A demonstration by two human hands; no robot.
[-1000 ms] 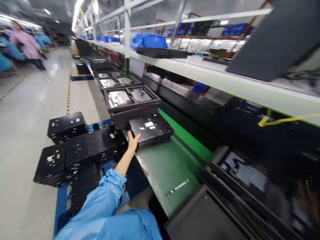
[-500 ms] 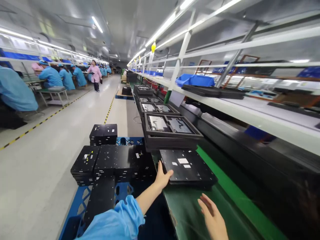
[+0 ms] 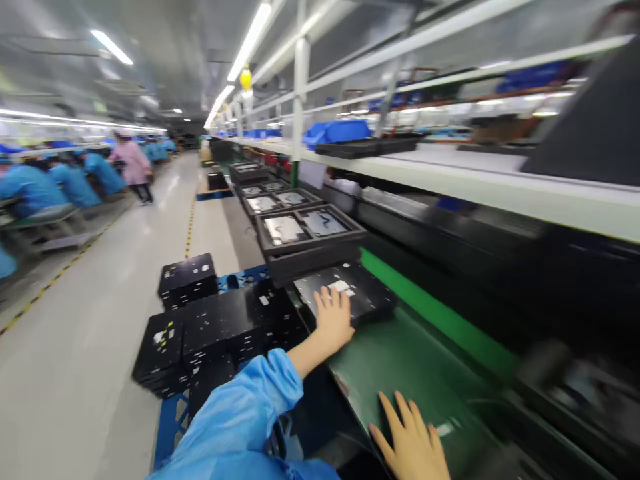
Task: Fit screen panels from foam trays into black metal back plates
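A flat black panel (image 3: 367, 287) with white labels lies on the green bench surface (image 3: 400, 347), at the near end of a row of black trays. My left hand (image 3: 334, 321), in a blue sleeve, spreads its fingers over the panel's near left corner; whether it presses on it I cannot tell. Lower down, my right hand (image 3: 413, 443) has its fingers spread over the green surface and holds nothing. Just beyond the panel, a black tray (image 3: 313, 233) carries two silvery plates in its compartments.
Stacks of black panels (image 3: 235, 317) stand on a blue pallet (image 3: 173, 420) left of the bench. A white shelf (image 3: 450, 167) with a blue bin (image 3: 336, 132) runs along the right. A person in pink (image 3: 133, 163) walks the aisle; others in blue sit at left.
My view has turned to the right. My left hand has moved from the panel's side edge onto its near corner, fingers spreading. The right hand's fingers have spread over the bench.
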